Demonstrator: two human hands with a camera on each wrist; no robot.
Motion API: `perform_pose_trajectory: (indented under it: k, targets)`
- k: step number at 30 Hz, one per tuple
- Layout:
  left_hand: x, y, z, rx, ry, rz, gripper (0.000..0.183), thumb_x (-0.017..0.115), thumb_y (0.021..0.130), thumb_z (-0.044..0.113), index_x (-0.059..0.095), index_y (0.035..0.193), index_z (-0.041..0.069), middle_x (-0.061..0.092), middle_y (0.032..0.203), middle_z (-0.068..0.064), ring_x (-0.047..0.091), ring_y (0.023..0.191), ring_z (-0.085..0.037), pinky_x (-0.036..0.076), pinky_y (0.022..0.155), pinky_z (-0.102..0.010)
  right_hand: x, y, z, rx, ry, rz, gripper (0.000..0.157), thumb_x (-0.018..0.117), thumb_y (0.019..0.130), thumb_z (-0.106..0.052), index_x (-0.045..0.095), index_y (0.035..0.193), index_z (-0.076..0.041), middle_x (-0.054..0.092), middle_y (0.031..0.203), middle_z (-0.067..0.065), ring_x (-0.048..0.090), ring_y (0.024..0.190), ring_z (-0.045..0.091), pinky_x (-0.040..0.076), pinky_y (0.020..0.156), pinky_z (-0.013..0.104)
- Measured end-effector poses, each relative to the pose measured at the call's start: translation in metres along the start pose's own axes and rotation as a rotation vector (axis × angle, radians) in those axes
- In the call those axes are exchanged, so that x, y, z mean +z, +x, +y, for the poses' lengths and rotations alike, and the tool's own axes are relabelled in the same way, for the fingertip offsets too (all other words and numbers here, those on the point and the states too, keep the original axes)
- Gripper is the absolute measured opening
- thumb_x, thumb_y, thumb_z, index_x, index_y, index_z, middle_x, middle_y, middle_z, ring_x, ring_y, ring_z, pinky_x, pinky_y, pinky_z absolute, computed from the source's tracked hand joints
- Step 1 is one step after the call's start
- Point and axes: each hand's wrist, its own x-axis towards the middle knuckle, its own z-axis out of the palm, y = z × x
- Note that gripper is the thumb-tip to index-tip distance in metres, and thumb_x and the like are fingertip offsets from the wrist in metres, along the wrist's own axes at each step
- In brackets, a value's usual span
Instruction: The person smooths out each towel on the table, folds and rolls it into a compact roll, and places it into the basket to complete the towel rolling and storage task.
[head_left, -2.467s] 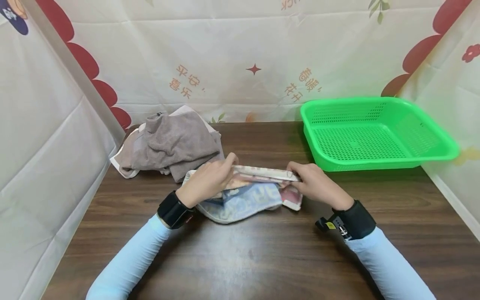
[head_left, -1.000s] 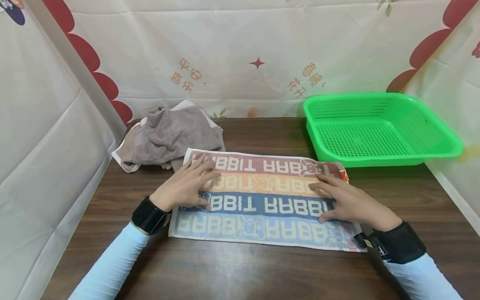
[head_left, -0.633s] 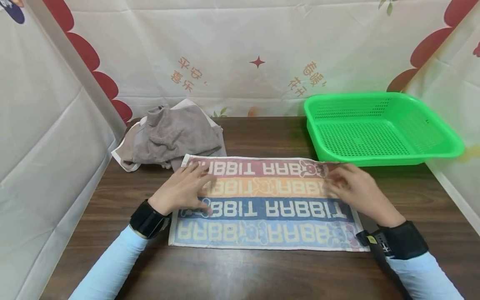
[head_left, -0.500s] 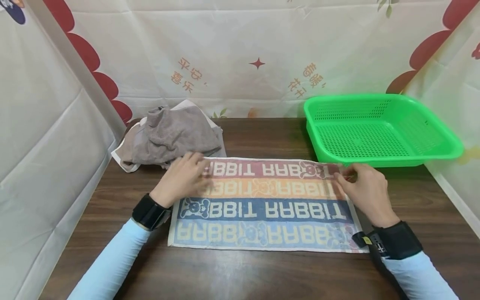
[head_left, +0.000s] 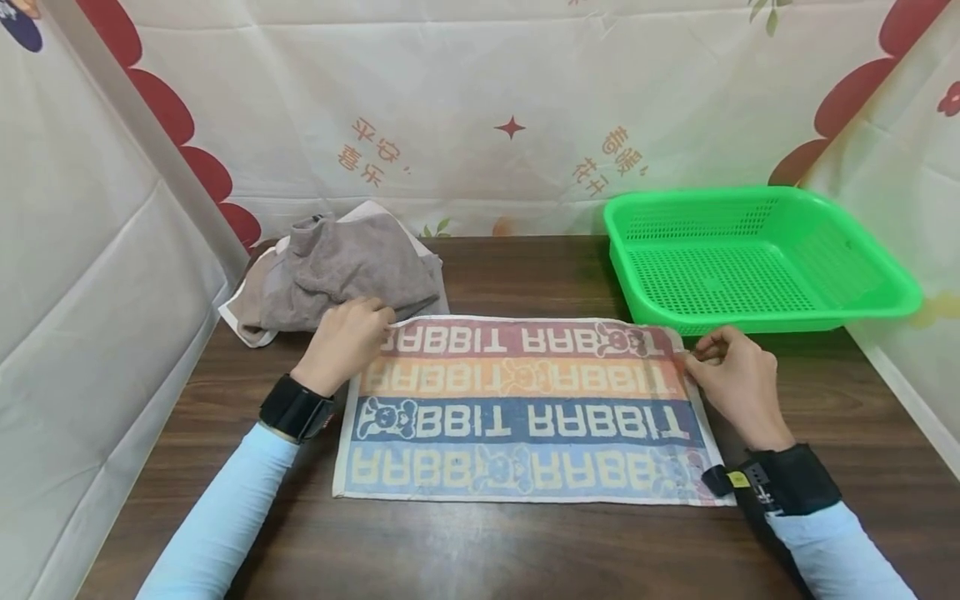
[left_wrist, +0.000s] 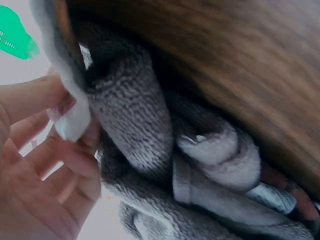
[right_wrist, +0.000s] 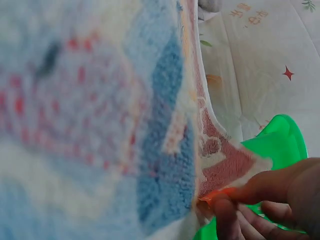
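Note:
A striped towel [head_left: 517, 408] in red, orange and blue, with pale letters and bear figures, lies spread flat on the table. At its far left corner my left hand [head_left: 345, 342] pinches the white edge. The left wrist view shows that towel corner [left_wrist: 74, 120] between the thumb and fingers of my left hand [left_wrist: 55, 160]. My right hand [head_left: 738, 383] pinches the far right corner. In the right wrist view an orange tag [right_wrist: 215, 196] sticks out at the fingertips of my right hand [right_wrist: 280, 197], and the towel's corner there is raised.
A heap of grey-brown towels [head_left: 352, 267] lies at the back left, right behind my left hand. At the back right stands a green perforated basket [head_left: 765, 325], just behind my right hand. Fabric walls [head_left: 480, 83] with prints enclose the dark wooden table [head_left: 465, 550].
The bunched, folded towel has been opened out flat. Both hands first lay spread on it, then moved to its far corners, right hand first, and now pinch them. Heap and basket stayed put.

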Motion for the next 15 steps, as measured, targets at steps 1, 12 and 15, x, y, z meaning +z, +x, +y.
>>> perform_pose_trajectory:
  k: [1, 12, 15]
  targets:
    - [-0.001, -0.001, -0.001, -0.011, -0.013, -0.001, 0.008, 0.078, 0.087, 0.004, 0.075, 0.093, 0.008, 0.069, 0.088, -0.009, 0.068, 0.080, -0.033, 0.057, 0.061, -0.048, 0.000, 0.000, 0.001, -0.020, 0.005, -0.014, 0.022, 0.076, 0.092, -0.022, 0.072, 0.104, -0.003, 0.074, 0.085, 0.017, 0.050, 0.059, -0.006, 0.035, 0.068, 0.027]
    - [-0.008, -0.006, -0.010, -0.065, -0.193, -0.049, 0.009, 0.072, 0.092, 0.000, 0.073, 0.096, 0.008, 0.070, 0.093, -0.007, 0.070, 0.084, -0.027, 0.056, 0.071, -0.044, 0.000, 0.006, -0.004, -0.110, 0.012, -0.128, 0.018, 0.073, 0.092, -0.022, 0.075, 0.106, -0.010, 0.075, 0.087, 0.011, 0.056, 0.063, -0.004, 0.039, 0.063, 0.024]
    - [-0.009, -0.005, -0.011, -0.073, -0.219, -0.067, 0.009, 0.072, 0.092, 0.003, 0.074, 0.099, 0.008, 0.071, 0.095, -0.007, 0.070, 0.086, -0.027, 0.057, 0.074, -0.045, 0.003, 0.007, -0.004, -0.152, 0.006, -0.093, 0.021, 0.076, 0.092, -0.021, 0.076, 0.108, -0.007, 0.077, 0.084, 0.013, 0.055, 0.061, -0.005, 0.038, 0.062, 0.022]
